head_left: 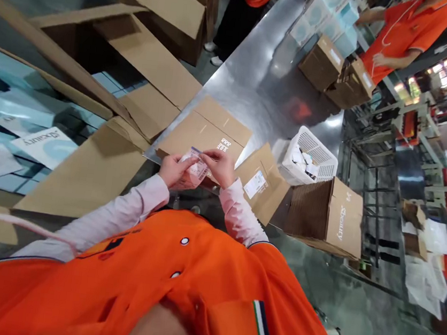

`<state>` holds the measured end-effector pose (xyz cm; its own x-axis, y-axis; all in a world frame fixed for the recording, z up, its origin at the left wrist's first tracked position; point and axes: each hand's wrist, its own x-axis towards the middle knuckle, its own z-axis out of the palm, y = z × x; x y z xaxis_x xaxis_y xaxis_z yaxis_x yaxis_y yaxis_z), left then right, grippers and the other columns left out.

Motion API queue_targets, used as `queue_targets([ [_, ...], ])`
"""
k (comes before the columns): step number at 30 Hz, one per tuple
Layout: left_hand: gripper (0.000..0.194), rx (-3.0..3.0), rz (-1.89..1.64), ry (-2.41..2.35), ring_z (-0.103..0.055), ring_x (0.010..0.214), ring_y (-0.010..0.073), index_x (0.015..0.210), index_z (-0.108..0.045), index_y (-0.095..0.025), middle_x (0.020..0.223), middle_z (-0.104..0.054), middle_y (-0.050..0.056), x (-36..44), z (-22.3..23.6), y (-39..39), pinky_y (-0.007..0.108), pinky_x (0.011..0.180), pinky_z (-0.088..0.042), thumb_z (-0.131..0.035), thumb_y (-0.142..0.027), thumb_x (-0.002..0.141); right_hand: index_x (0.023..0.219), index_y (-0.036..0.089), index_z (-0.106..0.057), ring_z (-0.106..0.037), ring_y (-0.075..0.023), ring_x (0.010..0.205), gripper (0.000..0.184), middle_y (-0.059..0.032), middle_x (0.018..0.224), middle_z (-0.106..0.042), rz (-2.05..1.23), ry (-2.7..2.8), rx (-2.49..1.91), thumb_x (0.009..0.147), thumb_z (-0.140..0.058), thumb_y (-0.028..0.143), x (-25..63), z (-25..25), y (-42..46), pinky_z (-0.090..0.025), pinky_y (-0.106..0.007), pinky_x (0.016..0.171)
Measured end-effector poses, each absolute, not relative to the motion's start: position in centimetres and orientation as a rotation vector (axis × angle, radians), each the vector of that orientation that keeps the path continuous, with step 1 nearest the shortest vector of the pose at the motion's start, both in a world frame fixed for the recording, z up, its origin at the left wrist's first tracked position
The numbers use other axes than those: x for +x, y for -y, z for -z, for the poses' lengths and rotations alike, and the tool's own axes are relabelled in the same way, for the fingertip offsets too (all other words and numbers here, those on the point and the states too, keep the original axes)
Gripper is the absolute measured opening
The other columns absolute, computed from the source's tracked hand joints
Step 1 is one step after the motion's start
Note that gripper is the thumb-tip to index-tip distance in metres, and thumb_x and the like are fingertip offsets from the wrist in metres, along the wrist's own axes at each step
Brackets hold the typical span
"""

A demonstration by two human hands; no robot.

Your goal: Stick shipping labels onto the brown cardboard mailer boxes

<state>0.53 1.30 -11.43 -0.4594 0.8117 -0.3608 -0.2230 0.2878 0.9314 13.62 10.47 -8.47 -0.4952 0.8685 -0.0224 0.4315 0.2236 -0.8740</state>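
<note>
My left hand (175, 169) is closed around a small stack of printed shipping labels (199, 171) with barcodes. My right hand (222, 167) pinches the upper right edge of the same labels. Both hands are close to my body at the near edge of the metal table. Just beyond them lies a cardboard box (207, 128) with white printed marks. To the right of my right hand, a second cardboard piece (272, 197) carries a white label (254, 184).
A white plastic basket (317, 145) holding papers stands on the metal table (258, 74). Beside it is a stack of folded cartons (345, 216). Large open cartons (73, 177) with light blue boxes (24, 104) fill the left. Two people in orange work at the far side.
</note>
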Motion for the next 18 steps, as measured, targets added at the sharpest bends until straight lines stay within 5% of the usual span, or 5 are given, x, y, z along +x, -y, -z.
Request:
queue_targets([
  [7,0.059,0.438,-1.009,-1.243,-0.071,0.087,0.0317,0.083,-0.075,-0.012,0.091,-0.076,0.016,-1.3,14.9,-0.6,0.038,0.077,-0.058,-0.095,-0.036,0.032,0.096,0.019,-0.079,-0.055,-0.0236,0.126,0.025,-0.0077,0.129,-0.061,-0.791,2.068,-1.631,0.081,-0.072,0.038,11.2,11.2,-18.4,-0.039,-0.038,0.114],
  [11,0.056,0.361,-0.938,-1.251,-0.072,0.093,0.0365,0.080,-0.077,-0.012,0.093,-0.077,0.018,-1.9,17.3,4.1,0.043,0.084,-0.058,-0.095,-0.032,0.031,0.138,0.017,-0.059,-0.037,-0.0329,0.143,0.066,-0.0168,0.153,-0.041,-0.551,2.176,-1.852,0.080,-0.074,0.047,10.2,12.3,-21.5,-0.029,-0.052,0.118],
  [13,0.053,0.334,-0.882,-1.266,-0.072,0.089,0.0358,0.080,-0.078,-0.012,0.092,-0.077,0.017,-2.3,17.8,6.7,0.042,0.083,-0.059,-0.095,-0.034,0.034,0.153,0.013,-0.039,-0.020,-0.0365,0.151,0.082,-0.0222,0.162,-0.024,-0.423,2.376,-1.759,0.086,-0.068,0.050,9.6,12.9,-21.2,-0.019,-0.061,0.119],
  [15,0.050,0.338,-0.830,-1.259,-0.073,0.086,0.0348,0.080,-0.080,-0.014,0.092,-0.077,0.016,-3.1,17.4,8.3,0.041,0.082,-0.059,-0.094,-0.036,0.038,0.156,0.008,-0.031,-0.008,-0.0369,0.155,0.076,-0.0236,0.165,-0.014,-0.397,2.654,-1.535,0.095,-0.057,0.046,9.1,13.4,-19.4,-0.006,-0.066,0.120],
  [18,0.049,0.398,-0.909,-1.367,-0.072,0.083,0.0341,0.078,-0.079,-0.015,0.089,-0.077,0.014,-5.0,15.5,8.0,0.040,0.075,-0.060,-0.093,-0.041,0.039,0.154,0.005,-0.035,-0.008,-0.0327,0.156,0.071,-0.0200,0.165,-0.018,-0.492,2.956,-1.133,0.096,-0.055,0.040,9.9,14.0,-14.4,0.002,-0.057,0.125],
])
